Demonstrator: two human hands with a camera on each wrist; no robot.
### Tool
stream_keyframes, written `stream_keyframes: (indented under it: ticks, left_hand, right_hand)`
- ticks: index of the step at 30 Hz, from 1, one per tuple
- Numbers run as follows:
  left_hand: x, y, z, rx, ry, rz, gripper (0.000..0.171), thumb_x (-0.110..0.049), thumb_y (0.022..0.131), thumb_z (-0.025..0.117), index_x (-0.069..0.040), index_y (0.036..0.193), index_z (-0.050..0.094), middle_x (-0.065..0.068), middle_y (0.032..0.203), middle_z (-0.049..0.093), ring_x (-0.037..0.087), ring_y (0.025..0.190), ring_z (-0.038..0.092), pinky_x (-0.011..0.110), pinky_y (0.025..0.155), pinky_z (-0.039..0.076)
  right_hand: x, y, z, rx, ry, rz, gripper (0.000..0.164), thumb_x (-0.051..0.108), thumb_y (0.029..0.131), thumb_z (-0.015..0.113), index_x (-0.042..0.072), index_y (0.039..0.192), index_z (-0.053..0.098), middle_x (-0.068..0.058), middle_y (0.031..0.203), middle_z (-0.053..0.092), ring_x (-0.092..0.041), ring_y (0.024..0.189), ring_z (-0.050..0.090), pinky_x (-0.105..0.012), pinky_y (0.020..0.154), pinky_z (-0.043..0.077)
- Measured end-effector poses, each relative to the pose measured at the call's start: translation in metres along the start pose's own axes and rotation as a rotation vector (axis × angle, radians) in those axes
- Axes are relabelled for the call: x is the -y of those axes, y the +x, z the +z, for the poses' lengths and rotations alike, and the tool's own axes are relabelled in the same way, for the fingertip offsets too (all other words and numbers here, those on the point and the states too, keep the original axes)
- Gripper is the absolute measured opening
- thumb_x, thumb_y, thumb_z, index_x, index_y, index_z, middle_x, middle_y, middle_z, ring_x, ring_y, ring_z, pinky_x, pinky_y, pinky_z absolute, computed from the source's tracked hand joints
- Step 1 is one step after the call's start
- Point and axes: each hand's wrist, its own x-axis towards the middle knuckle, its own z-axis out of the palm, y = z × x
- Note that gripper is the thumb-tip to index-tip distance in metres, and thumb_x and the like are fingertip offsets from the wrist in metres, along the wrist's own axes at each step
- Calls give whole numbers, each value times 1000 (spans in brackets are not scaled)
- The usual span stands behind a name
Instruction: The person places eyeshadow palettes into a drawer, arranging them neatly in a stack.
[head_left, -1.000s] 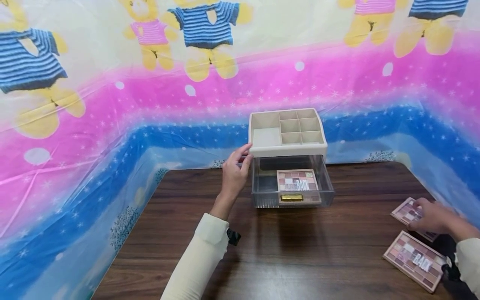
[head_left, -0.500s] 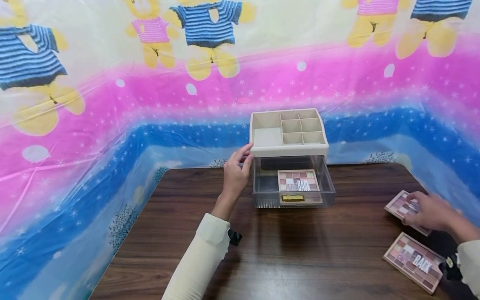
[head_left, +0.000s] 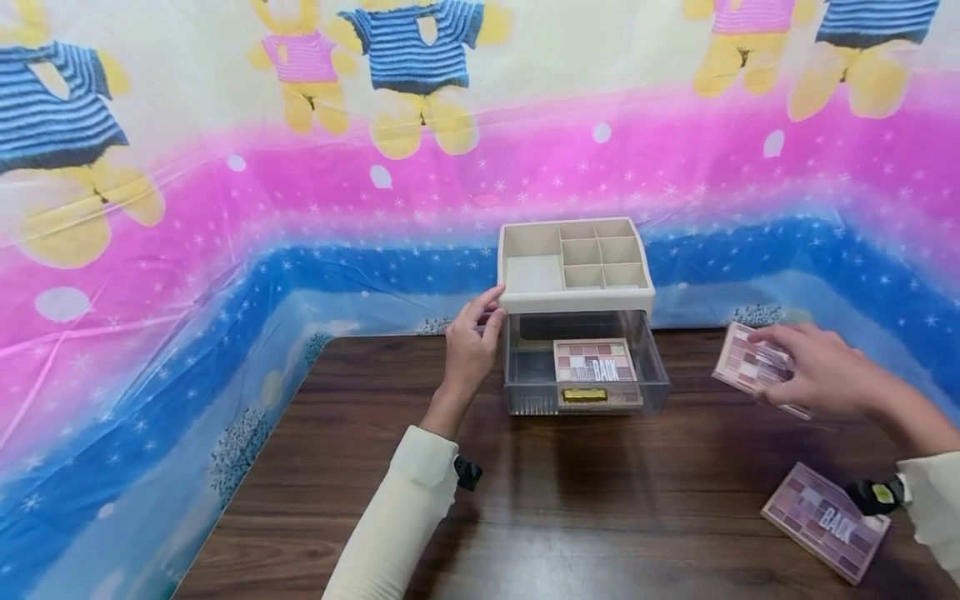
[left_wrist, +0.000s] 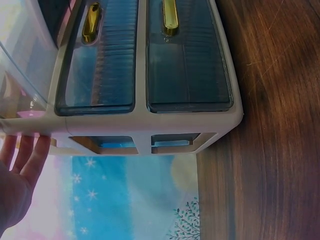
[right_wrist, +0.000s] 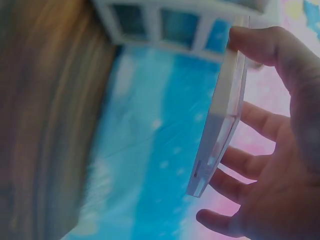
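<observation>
The right hand [head_left: 825, 372] pinches an eyeshadow palette [head_left: 744, 363] at right; the left hand [head_left: 470, 352], fingers extended, touches the drawer organizer [head_left: 577, 302].

"BACK" stands in capitals on the drawer palette [head_left: 591, 362]; at four o'clock from it the table palette [head_left: 822, 523] bears the same word; at three o'clock the held palette [head_left: 745, 362] shows lettering too blurred to read
</observation>
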Motion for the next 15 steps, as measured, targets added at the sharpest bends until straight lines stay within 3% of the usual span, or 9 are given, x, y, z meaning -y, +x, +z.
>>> stream_keyframes:
  ticks: [9,15]
  left_hand:
    - [0,0,-1,4,8,7,34,-18,101,64,-15,134,68,18,110,73,29,99,74,41,89,61]
    - [-1,0,-1,3,9,6,33,-18,101,63,-14,134,68,18,108,73,29,98,74,40,89,61]
  right_hand:
    - [72,21,-33,-18,24,-124,84,38,70,90,13,142,56,-26,140,52,-41,116,53,-40,75,46]
    - [107,34,-43,11,41,-191,81,39,73,88,14,143,56,-24,146,50,-42,123,49,-53,82,51]
